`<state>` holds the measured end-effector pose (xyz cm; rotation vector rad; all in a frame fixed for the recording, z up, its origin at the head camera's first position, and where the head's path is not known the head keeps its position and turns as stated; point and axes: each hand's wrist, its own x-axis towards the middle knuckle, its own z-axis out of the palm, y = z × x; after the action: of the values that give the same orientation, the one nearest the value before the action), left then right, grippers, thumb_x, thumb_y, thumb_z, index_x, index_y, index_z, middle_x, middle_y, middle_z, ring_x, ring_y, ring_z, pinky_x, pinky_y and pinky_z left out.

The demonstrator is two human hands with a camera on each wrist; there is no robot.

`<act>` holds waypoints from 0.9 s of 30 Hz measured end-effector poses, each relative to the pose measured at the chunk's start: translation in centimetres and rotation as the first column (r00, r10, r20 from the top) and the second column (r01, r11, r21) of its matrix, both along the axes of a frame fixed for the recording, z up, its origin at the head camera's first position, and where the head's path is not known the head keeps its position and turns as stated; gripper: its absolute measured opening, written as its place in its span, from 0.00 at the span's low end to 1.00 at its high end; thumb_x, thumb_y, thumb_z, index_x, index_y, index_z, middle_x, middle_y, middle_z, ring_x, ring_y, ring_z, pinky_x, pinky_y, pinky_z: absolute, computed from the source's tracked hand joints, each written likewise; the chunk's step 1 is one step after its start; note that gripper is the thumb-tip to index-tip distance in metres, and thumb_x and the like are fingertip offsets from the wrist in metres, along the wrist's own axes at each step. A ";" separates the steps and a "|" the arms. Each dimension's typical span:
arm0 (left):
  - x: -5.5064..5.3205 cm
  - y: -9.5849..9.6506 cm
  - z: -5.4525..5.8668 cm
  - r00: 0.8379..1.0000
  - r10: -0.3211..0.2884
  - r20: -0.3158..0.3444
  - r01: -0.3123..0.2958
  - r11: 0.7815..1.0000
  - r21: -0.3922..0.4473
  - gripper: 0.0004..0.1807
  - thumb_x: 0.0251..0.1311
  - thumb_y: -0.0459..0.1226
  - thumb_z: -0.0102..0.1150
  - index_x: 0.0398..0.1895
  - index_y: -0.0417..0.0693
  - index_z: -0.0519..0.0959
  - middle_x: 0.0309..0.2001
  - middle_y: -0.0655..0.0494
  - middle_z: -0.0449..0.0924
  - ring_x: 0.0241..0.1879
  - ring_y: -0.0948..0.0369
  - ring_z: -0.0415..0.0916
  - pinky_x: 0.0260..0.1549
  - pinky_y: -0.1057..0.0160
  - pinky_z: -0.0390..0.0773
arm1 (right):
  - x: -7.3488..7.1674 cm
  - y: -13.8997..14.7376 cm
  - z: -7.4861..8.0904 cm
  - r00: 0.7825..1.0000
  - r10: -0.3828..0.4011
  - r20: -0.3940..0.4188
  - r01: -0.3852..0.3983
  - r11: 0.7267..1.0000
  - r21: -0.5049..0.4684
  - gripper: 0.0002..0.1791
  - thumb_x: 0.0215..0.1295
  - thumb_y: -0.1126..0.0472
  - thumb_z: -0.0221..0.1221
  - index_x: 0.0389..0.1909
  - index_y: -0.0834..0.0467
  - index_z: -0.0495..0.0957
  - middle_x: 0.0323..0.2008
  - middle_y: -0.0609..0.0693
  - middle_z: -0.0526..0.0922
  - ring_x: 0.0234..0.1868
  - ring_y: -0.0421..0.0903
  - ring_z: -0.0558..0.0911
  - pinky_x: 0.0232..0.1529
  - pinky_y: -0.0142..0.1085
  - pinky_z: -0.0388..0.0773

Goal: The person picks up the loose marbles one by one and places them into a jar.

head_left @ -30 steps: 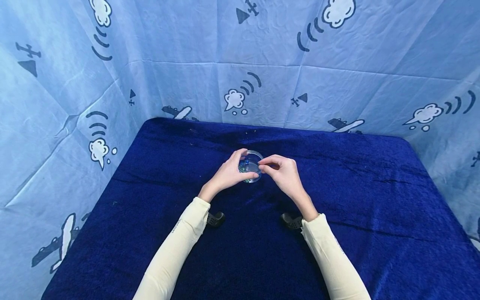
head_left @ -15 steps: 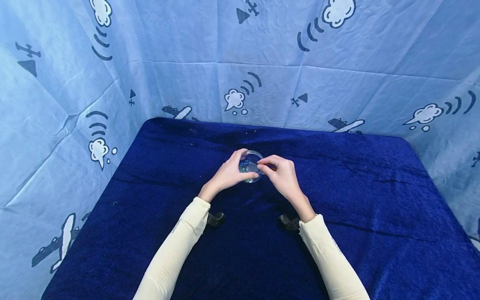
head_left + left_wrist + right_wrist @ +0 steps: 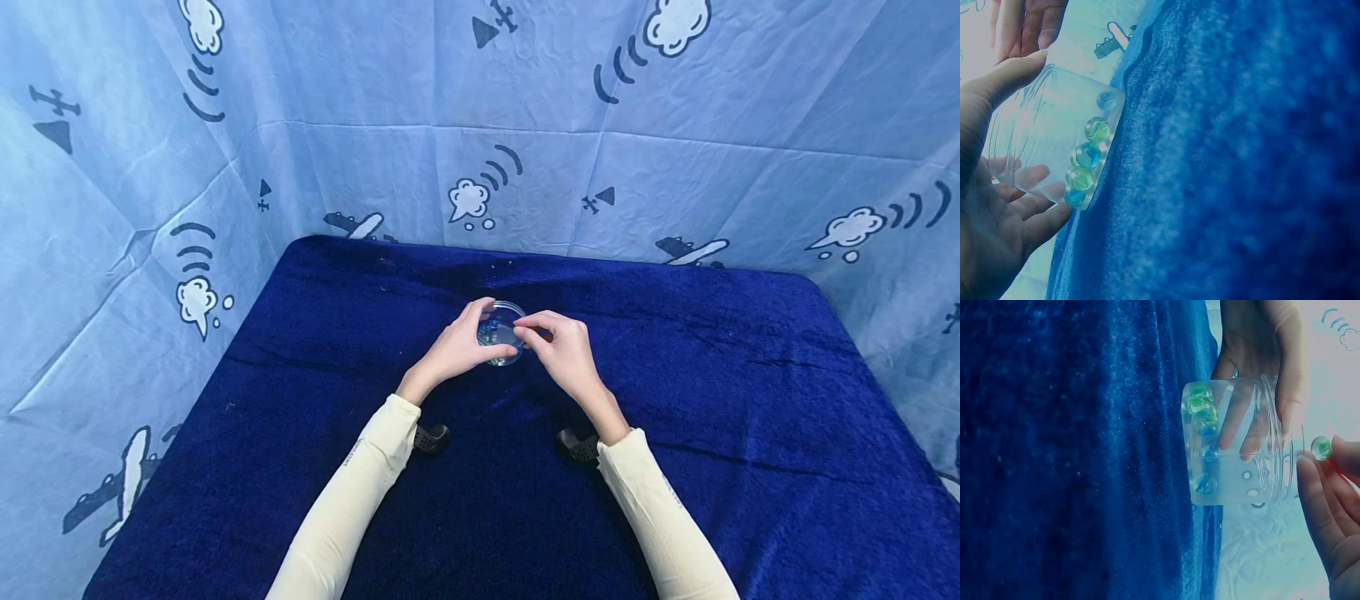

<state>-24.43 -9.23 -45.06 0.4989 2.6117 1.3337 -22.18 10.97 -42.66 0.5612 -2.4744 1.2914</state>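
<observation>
A clear plastic jar [image 3: 1063, 125] stands upright on the blue cloth, with several green and blue glass marbles [image 3: 1202, 406] at its bottom. Around its side curls my left hand [image 3: 456, 343], thumb at the near side and fingers at the far side. Thumb and fingertips of my right hand [image 3: 566, 346] pinch a clear marble [image 3: 1321, 449] with a green swirl. In the right wrist view that marble is just above the jar's open mouth. The head view hides it behind the fingers.
Dark blue velvet cloth [image 3: 720, 392] covers the table. Light blue curtains [image 3: 540, 83] printed with clouds and aeroplanes hang behind it and along both sides. Black perforated pieces [image 3: 432, 439] stick out at both sleeve cuffs, close to the cloth.
My right hand has shifted slightly left, further over the jar's mouth, then stayed nearly still. The left hand and the jar have not visibly moved.
</observation>
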 end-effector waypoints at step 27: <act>0.0 0.0 0.0 1.000 -0.009 -0.013 0.009 1.000 -0.003 0.51 0.59 0.53 0.73 0.79 0.45 0.57 0.73 0.45 0.66 0.68 0.48 0.69 0.65 0.45 0.69 | 0.0 0.1 0.0 0.999 0.014 0.040 -0.013 0.999 -0.038 0.07 0.70 0.63 0.67 0.38 0.64 0.89 0.34 0.54 0.88 0.32 0.48 0.86 0.33 0.23 0.78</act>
<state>-24.47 -9.19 -45.10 0.5191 2.6184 1.3275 -22.19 11.04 -42.69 0.5487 -2.4776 1.3644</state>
